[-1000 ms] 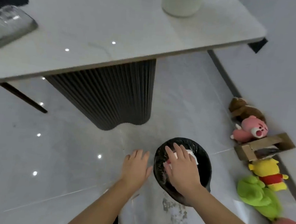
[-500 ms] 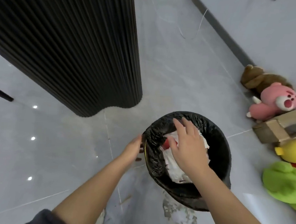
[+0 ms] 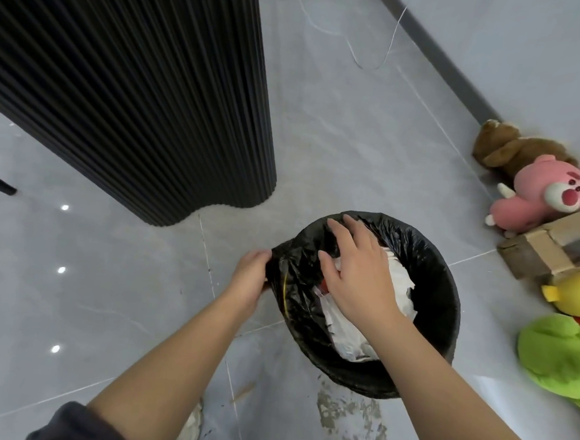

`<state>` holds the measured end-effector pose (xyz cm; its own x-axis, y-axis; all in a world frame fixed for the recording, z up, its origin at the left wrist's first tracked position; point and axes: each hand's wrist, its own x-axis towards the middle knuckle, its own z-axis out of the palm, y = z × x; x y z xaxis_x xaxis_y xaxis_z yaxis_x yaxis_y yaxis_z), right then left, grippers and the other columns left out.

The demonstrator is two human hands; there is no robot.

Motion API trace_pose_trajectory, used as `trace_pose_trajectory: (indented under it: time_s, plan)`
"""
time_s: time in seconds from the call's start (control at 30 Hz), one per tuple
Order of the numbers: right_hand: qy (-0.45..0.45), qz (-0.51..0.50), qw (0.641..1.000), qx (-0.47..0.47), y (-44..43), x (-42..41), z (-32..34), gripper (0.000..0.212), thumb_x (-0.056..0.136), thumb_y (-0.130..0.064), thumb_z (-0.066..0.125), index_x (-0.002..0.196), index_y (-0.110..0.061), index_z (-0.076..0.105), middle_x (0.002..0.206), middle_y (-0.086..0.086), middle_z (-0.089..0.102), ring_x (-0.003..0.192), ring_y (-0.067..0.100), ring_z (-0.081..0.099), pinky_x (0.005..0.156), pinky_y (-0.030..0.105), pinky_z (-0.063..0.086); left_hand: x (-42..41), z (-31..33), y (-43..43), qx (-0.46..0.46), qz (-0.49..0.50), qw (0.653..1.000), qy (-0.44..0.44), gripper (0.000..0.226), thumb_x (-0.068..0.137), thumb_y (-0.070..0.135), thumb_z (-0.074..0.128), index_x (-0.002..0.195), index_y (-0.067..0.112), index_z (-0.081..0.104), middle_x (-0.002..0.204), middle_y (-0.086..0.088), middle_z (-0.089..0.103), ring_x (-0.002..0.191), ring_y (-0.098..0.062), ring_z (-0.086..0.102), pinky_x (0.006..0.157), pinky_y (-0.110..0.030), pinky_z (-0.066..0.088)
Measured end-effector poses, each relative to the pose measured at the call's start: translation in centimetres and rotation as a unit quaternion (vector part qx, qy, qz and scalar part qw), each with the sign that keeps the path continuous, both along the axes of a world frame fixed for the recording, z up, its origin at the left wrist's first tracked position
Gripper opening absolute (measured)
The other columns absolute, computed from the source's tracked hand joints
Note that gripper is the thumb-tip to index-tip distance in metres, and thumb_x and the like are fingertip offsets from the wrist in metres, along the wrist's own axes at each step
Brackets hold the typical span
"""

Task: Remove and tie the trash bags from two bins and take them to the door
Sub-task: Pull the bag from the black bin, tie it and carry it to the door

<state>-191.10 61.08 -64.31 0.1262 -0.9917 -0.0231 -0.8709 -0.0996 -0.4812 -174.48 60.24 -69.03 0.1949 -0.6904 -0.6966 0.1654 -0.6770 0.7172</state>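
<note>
Grey floor (image 3: 338,147); trash bag (image 3: 429,264) between hands.

We cannot see the left hand's (image 3: 251,279) fingertips; they are folded into the gathered black trash bag (image 3: 426,263) at its 9 o'clock edge. The right hand (image 3: 356,276) covers much of the white crumpled waste (image 3: 397,289), and a red item beneath it is too obscured to identify. The bin's own wall is hidden by the bag. At 3 o'clock, the cardboard box (image 3: 537,251), yellow plush (image 3: 578,291) and green plush (image 3: 560,359) are cut by the frame edge.
</note>
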Motion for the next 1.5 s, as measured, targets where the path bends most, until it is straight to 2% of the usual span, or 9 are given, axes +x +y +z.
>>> trace_pose_trajectory:
  time_s: [0.13,0.33,0.47,0.63,0.73,0.83,1.03,1.37,1.5]
  plan:
    - [-0.017,0.017,0.999,-0.026,-0.4,0.5,0.3,0.05,0.093,-0.025,0.049,0.141,-0.022,0.037,0.149,0.0,0.036,0.143,0.023,0.023,0.113,0.051,0.023,0.8,4.2,-0.8,-0.149,-0.095,0.983,-0.057,0.015,0.096,0.018,0.05,0.082,0.016,0.054,0.073,0.001,0.054,0.067,-0.011,0.05,0.061,-0.024,0.04]
    - [-0.04,0.14,0.989,-0.001,-1.7,0.8,0.8,0.063,0.082,-0.014,0.046,0.141,-0.032,0.035,0.134,-0.008,0.053,0.134,0.017,0.037,0.116,0.054,0.008,1.0,8.5,0.3,-0.331,-0.341,0.864,-0.164,0.011,0.091,0.008,0.057,0.082,0.014,0.054,0.068,0.012,0.049,0.063,0.0,0.046,0.063,-0.014,0.039]
    - [-0.031,0.14,0.989,-0.043,-2.0,1.3,0.7,0.036,0.075,-0.026,0.039,0.103,-0.026,0.061,0.091,-0.008,0.061,0.096,0.02,0.056,0.105,0.045,0.028,2.3,9.0,0.3,-0.384,-0.364,0.8,-0.282,0.01,0.087,0.021,0.06,0.081,0.024,0.053,0.067,0.013,0.05,0.065,-0.005,0.049,0.062,-0.023,0.041]
    - [-0.006,0.062,0.997,-0.047,-2.5,0.0,1.0,0.006,0.078,-0.024,0.056,0.082,-0.023,0.053,0.077,-0.009,0.057,0.082,0.018,0.055,0.086,0.032,0.025,4.4,10.0,-0.8,-0.354,-0.411,0.683,-0.489,0.012,0.086,0.029,0.063,0.096,0.026,0.055,0.082,0.015,0.059,0.076,-0.012,0.057,0.066,-0.034,0.047]
    - [0.004,0.033,0.999,-0.021,-2.5,-0.7,1.0,0.012,0.077,-0.02,0.058,0.074,-0.022,0.046,0.065,-0.007,0.05,0.068,0.019,0.048,0.086,0.035,0.033,5.4,9.7,-1.4,-0.256,-0.388,0.702,-0.54,0.013,0.087,0.02,0.06,0.099,0.024,0.056,0.087,0.009,0.059,0.081,-0.017,0.057,0.063,-0.033,0.042]
    - [0.016,-0.015,1.0,-0.021,-2.6,-1.7,1.1,0.013,0.076,-0.015,0.058,0.069,-0.015,0.047,0.061,-0.005,0.043,0.063,0.024,0.043,0.07,0.035,0.036,6.4,8.3,-1.9,-0.142,-0.306,0.795,-0.504,0.009,0.088,0.019,0.056,0.087,0.02,0.064,0.083,0.006,0.06,0.081,-0.018,0.057,0.065,-0.031,0.046]
    - [-0.001,-0.141,0.989,0.036,-2.6,-6.2,0.8,0.012,0.077,-0.012,0.056,0.07,-0.016,0.047,0.069,0.004,0.051,0.073,0.034,0.05,0.057,0.034,0.034,6.8,6.7,-1.2,0.03,-0.039,0.989,-0.141,0.017,0.094,0.016,0.051,0.095,0.01,0.067,0.09,-0.009,0.067,0.079,-0.021,0.063,0.076,-0.033,0.053]
    - [-0.019,-0.236,0.949,0.209,-0.3,-10.4,0.9,0.023,0.082,-0.031,0.051,0.069,-0.012,0.055,0.07,0.007,0.06,0.078,0.033,0.056,0.063,0.033,0.043,6.9,7.3,2.3,0.085,-0.294,0.921,-0.241,0.055,0.073,0.065,0.063,0.099,0.017,0.07,0.098,-0.004,0.072,0.091,-0.022,0.067,0.092,-0.036,0.052]
    - [-0.015,-0.239,0.945,0.221,0.9,-10.9,1.1,0.027,0.085,-0.035,0.051,0.07,-0.012,0.053,0.072,0.006,0.059,0.081,0.033,0.056,0.062,0.033,0.04,6.9,7.8,3.1,0.103,-0.489,0.815,-0.293,0.07,0.055,0.068,0.074,0.112,0.027,0.065,0.107,0.006,0.067,0.1,-0.015,0.062,0.094,-0.028,0.049]
